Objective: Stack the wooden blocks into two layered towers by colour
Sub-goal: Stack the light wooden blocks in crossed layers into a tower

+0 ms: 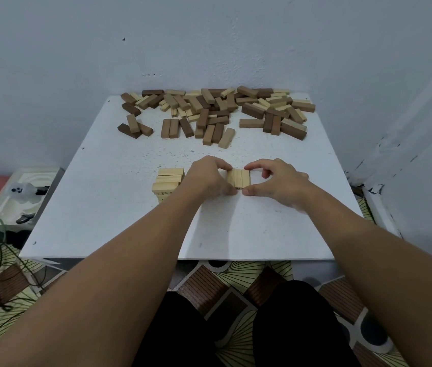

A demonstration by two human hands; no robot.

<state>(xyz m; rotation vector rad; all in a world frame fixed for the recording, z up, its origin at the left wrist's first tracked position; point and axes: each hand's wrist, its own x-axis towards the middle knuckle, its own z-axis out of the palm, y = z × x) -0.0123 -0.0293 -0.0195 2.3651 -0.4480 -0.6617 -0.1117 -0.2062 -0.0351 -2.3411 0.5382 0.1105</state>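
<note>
Pinching a row of three pale blocks (238, 178) from both sides, left hand (207, 178) and right hand (278, 181). Fingers curled tight round the ends, squeezing them together on the worktop (119, 207).

Bench (103, 207): against the back wall, with a side wall close on its right.
Loose blocks (214, 112): heaped along the far edge of the bench, spread from left to right.
Tower (168, 182): near the bench's middle, just left of the left hand (207, 178), its right side partly hidden by that hand.
Row of three blocks (238, 178): flat on the bench, side by side, right of the tower, between both hands.
Right hand (275, 181): touching the row's right side.
Tray (50, 176): left of the bench, lower, probably on the floor.
</note>
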